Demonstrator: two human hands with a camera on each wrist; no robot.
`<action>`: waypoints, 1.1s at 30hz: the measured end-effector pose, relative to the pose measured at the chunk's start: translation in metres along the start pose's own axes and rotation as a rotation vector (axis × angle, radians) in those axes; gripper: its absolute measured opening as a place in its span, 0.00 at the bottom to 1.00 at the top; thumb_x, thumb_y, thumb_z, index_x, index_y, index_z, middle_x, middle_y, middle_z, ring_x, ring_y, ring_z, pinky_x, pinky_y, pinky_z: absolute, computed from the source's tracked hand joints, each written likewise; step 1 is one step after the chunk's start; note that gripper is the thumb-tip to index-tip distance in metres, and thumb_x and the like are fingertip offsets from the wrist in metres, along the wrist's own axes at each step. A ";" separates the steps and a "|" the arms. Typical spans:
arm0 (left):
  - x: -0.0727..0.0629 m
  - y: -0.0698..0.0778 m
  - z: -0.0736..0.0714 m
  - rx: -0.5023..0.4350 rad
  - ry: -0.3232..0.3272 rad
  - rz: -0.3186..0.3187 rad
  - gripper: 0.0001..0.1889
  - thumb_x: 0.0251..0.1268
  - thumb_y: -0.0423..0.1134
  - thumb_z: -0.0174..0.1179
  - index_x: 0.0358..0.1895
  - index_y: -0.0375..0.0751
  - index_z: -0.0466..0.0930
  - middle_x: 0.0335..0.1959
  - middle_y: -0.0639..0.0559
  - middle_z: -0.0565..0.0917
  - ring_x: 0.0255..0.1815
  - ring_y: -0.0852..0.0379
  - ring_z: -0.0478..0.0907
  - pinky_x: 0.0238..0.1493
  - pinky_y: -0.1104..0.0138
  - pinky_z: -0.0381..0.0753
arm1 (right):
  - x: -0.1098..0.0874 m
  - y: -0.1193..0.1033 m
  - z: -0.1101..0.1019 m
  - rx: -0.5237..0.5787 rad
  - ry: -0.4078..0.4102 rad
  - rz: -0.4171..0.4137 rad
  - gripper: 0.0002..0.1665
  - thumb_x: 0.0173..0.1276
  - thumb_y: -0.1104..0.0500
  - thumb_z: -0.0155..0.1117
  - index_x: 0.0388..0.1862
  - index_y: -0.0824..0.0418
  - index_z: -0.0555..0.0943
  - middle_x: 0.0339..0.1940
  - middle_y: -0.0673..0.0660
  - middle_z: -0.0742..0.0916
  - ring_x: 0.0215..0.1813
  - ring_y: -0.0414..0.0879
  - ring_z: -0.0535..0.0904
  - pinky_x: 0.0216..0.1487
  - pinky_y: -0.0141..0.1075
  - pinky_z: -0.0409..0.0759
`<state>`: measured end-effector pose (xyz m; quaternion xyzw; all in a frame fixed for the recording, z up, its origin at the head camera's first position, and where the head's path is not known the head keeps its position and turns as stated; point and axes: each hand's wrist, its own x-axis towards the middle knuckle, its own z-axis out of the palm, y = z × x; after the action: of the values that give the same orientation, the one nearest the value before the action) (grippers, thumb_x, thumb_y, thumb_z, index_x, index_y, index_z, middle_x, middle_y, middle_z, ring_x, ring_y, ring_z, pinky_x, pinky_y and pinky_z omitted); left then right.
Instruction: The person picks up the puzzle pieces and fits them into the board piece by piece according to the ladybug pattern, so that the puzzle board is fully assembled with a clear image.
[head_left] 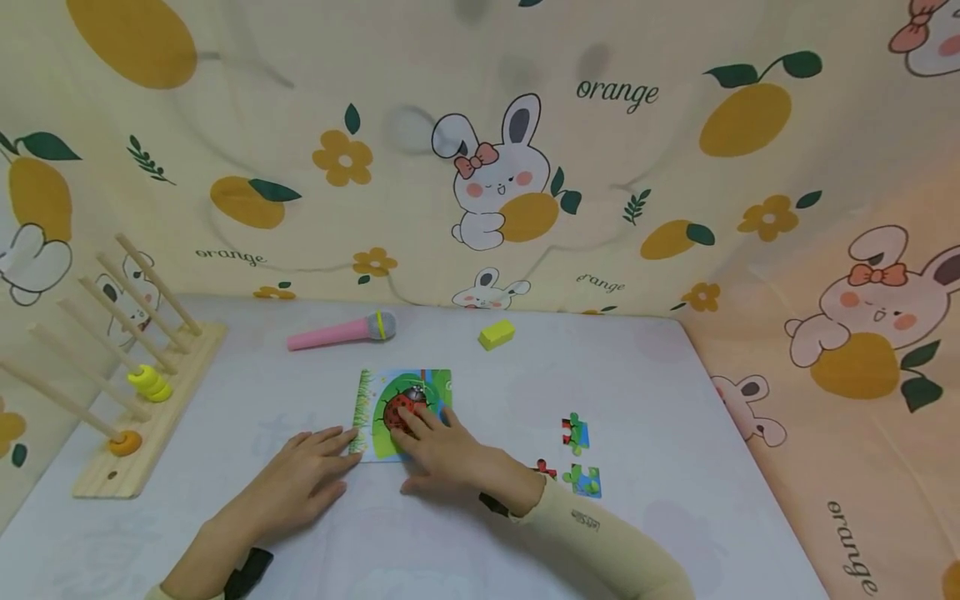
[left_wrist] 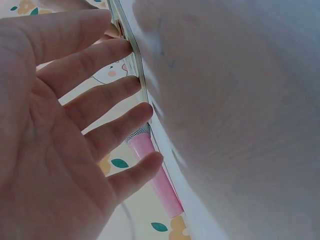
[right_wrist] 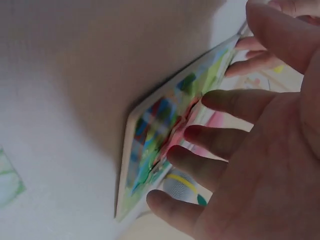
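A ladybug jigsaw puzzle (head_left: 367,417) lies flat on the table in its board, mid-front in the head view. My left hand (head_left: 300,479) rests at the board's left edge, its fingertips right at the rim. In the left wrist view the fingers (left_wrist: 100,102) are spread and fairly straight along that edge. Over the ladybug picture lies my right hand (head_left: 450,454), fingertips on its surface and thumb near the bottom edge. The right wrist view shows the same puzzle (right_wrist: 160,135) tilted, with pieces at the ladybug under extended fingers (right_wrist: 200,167).
Loose puzzle pieces (head_left: 583,481) lie right of the board, one partly behind my right wrist. A pink toy microphone (head_left: 337,333) and a yellow block (head_left: 497,335) lie farther back. A wooden peg stand (head_left: 165,417) with yellow and orange beads stands at the left.
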<state>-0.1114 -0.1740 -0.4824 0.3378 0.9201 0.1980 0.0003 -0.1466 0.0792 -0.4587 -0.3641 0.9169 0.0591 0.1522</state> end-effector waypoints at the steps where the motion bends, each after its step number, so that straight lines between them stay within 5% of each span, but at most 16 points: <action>1: 0.000 0.000 0.000 0.001 0.004 0.003 0.19 0.62 0.38 0.67 0.56 0.40 0.85 0.68 0.41 0.75 0.68 0.37 0.70 0.63 0.36 0.66 | -0.001 0.000 0.000 -0.012 0.010 0.000 0.47 0.67 0.31 0.59 0.79 0.51 0.63 0.80 0.54 0.61 0.80 0.54 0.53 0.73 0.59 0.59; 13: 0.001 0.001 -0.001 0.001 -0.011 -0.003 0.18 0.63 0.38 0.66 0.57 0.40 0.85 0.68 0.42 0.75 0.69 0.38 0.69 0.63 0.37 0.66 | 0.000 0.002 0.001 -0.071 0.044 0.010 0.48 0.69 0.31 0.57 0.78 0.56 0.63 0.79 0.53 0.64 0.78 0.50 0.58 0.71 0.57 0.64; 22: 0.000 0.001 0.001 0.004 -0.001 0.002 0.19 0.62 0.38 0.67 0.57 0.40 0.84 0.68 0.41 0.75 0.68 0.37 0.70 0.63 0.37 0.66 | -0.001 0.009 0.002 0.051 0.071 0.040 0.46 0.69 0.34 0.60 0.76 0.58 0.66 0.77 0.57 0.65 0.76 0.51 0.60 0.70 0.52 0.65; 33: 0.000 -0.002 0.002 0.010 0.011 0.003 0.19 0.61 0.38 0.67 0.56 0.41 0.85 0.67 0.41 0.76 0.68 0.37 0.70 0.62 0.37 0.67 | -0.005 0.020 0.003 0.040 0.100 0.057 0.47 0.68 0.34 0.61 0.76 0.61 0.66 0.75 0.58 0.67 0.74 0.52 0.61 0.70 0.52 0.64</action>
<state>-0.1121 -0.1743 -0.4852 0.3383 0.9205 0.1954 -0.0067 -0.1558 0.0974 -0.4594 -0.3371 0.9344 0.0269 0.1119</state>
